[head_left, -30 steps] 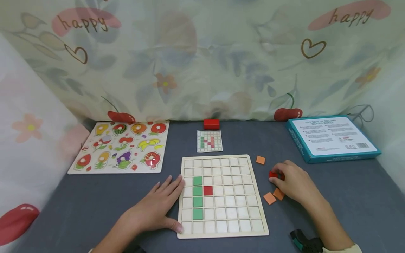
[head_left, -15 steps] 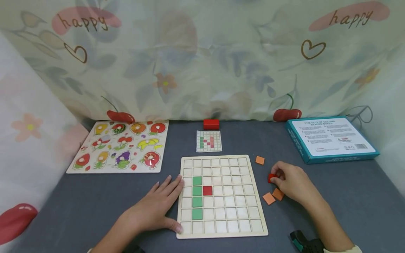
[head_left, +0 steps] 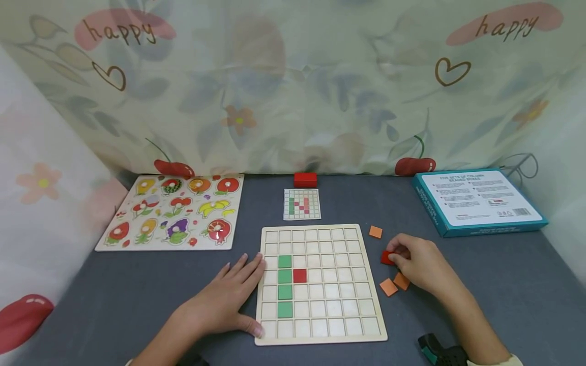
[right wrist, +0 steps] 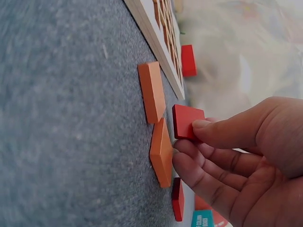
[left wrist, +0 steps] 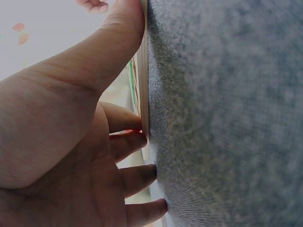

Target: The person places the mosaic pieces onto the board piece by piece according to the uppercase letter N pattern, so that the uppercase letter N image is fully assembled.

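Taking the grid board (head_left: 332, 291) as the clock's centre, the right hand (head_left: 423, 262) works at two o'clock, its grip pinching a red tile (right wrist: 183, 123) with the thumb over the face and fingers behind. That tile sits just beyond the board's right edge, apart from it and apparently raised off the tabletop (head_left: 137, 300); held near one edge, it leaves most of its face uncovered, which probably makes it easy to turn. The left hand (head_left: 222, 300) lies at nine o'clock, fingers spread and thumb at the lower corner, against the board's side, most likely to keep it from sliding. Four green tiles (head_left: 285, 284) fill part of the second column, with an inset red tile (head_left: 299, 276) beside the second from the top. Two orange tiles (head_left: 388, 287) rest close together at three o'clock and a lone orange tile (head_left: 375, 232) near half past one, seemingly kept within the right hand's reach; a second red tile (right wrist: 178, 199) lies near its fingers. A pattern card (head_left: 302, 204) stands out at twelve, presumably so that it and the board can be seen together, with a red block (head_left: 305, 179) just behind it.
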Motion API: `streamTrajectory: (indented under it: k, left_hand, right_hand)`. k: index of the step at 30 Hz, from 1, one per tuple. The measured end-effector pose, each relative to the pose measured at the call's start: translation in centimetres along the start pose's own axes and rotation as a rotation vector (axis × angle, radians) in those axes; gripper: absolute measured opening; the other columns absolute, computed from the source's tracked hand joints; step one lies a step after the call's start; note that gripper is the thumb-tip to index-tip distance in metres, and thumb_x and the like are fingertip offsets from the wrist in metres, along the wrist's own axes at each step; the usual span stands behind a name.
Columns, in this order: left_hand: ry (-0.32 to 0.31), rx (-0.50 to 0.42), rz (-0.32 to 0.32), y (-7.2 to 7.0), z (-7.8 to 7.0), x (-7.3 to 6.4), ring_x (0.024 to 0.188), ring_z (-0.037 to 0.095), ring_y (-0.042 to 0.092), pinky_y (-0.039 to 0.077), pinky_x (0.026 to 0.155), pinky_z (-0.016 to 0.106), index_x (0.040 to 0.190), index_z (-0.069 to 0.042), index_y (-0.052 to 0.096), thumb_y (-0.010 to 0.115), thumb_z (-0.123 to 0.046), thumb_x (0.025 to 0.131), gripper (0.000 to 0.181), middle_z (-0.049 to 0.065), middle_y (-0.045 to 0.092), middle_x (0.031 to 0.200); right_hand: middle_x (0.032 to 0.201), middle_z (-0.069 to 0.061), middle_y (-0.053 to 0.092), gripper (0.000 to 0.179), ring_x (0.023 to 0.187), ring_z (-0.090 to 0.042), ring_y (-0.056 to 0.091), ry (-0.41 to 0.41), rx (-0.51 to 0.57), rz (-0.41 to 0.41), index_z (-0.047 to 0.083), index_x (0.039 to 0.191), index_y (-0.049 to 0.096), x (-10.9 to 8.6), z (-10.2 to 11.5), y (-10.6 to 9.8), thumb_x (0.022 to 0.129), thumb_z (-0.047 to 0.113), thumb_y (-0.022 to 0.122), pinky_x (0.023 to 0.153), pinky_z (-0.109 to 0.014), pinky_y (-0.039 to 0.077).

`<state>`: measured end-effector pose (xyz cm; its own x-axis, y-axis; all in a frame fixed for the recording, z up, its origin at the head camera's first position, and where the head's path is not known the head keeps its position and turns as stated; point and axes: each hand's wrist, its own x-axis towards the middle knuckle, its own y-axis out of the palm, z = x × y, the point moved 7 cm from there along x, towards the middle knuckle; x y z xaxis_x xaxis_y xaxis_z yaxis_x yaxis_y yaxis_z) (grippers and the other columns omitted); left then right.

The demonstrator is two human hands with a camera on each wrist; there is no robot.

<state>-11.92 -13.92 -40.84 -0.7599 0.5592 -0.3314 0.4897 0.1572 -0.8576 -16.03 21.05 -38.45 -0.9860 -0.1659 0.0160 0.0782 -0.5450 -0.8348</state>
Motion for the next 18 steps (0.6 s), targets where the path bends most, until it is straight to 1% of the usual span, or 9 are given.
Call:
streamTrajectory:
  k: [5, 12, 18]
  left_hand:
    - [-0.007, 0.0, 0.004, 0.0, 0.0, 0.0, 0.151, 0.037, 0.008, 0.014, 0.113, 0.067, 0.161, -0.01, 0.023, 0.073, -0.076, 0.064, 0.127, 0.006, 0.016, 0.167]
    - [-0.01, 0.001, 0.005, -0.1, 0.0, 0.0, 0.151, 0.038, 0.008, 0.014, 0.113, 0.067, 0.161, -0.011, 0.023, 0.073, -0.076, 0.064, 0.127, 0.006, 0.016, 0.167]
    - [-0.018, 0.004, 0.01, -0.1, -0.1, 0.0, 0.151, 0.037, 0.008, 0.014, 0.113, 0.067, 0.161, -0.011, 0.023, 0.073, -0.076, 0.064, 0.127, 0.006, 0.016, 0.167]
  right_hand:
    - [0.08, 0.001, 0.063, 0.01, 0.071, -0.016, 0.054, -0.014, 0.023, -0.001, 0.008, 0.094, 0.069, 0.0, 0.5, 0.1, 0.089, 0.0, 0.072, 0.062, -0.033, 0.047]
    - [0.081, 0.002, 0.064, 0.009, 0.07, -0.015, 0.056, 0.005, 0.056, 0.026, 0.009, 0.093, 0.069, 0.0, 1.2, 0.4, 0.09, 0.001, 0.072, 0.063, -0.033, 0.049]
    - [0.081, 0.002, 0.064, 0.01, 0.071, -0.014, 0.055, -0.025, 0.104, 0.063, 0.01, 0.093, 0.069, -0.1, 2.8, 1.1, 0.091, 0.0, 0.071, 0.062, -0.03, 0.049]
